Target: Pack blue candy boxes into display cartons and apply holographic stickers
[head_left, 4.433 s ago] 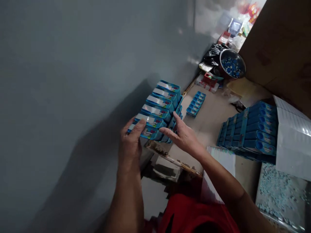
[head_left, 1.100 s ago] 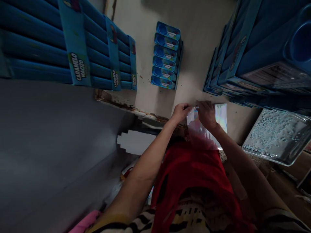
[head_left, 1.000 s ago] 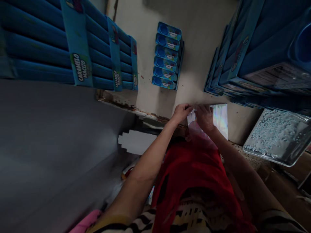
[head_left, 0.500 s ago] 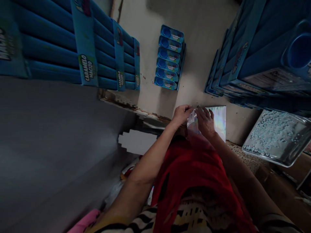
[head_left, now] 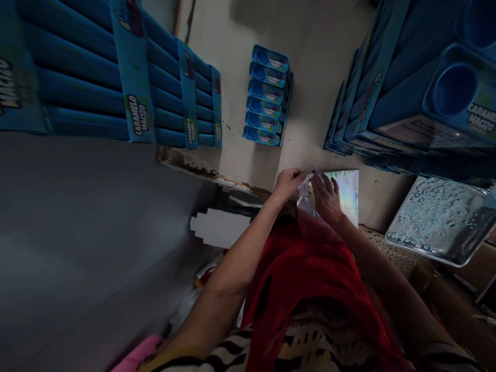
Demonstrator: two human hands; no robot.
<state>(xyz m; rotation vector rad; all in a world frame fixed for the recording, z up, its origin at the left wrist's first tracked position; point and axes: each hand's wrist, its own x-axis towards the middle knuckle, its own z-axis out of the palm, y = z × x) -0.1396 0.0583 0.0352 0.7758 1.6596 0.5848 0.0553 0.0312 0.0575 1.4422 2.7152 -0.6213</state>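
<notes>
A shiny, rainbow-silver sheet or flat pouch (head_left: 350, 194) lies at the table's front edge, close against the red apron (head_left: 306, 258). My left hand (head_left: 289, 183) is closed in a pinch at its upper left corner. Across the middle of the same sheet rests my right hand (head_left: 327, 196), its fingers apart and slightly bent, fingertips near the left hand. A pale strip with small markings (head_left: 306, 187) shows on the sheet between the hands. What exactly sits under the left fingertips is too small to make out.
Blue candy boxes stand in a left stack (head_left: 166, 103), a small middle stack (head_left: 264, 108) and a tall right stack (head_left: 406, 103). A clear tray (head_left: 461, 256) with pale blue beads lies at right. The table's front edge (head_left: 232, 181) is chipped.
The view has shifted slightly, showing more of the right stack's near box. Both hands stay at the sheet in almost the same pose.
</notes>
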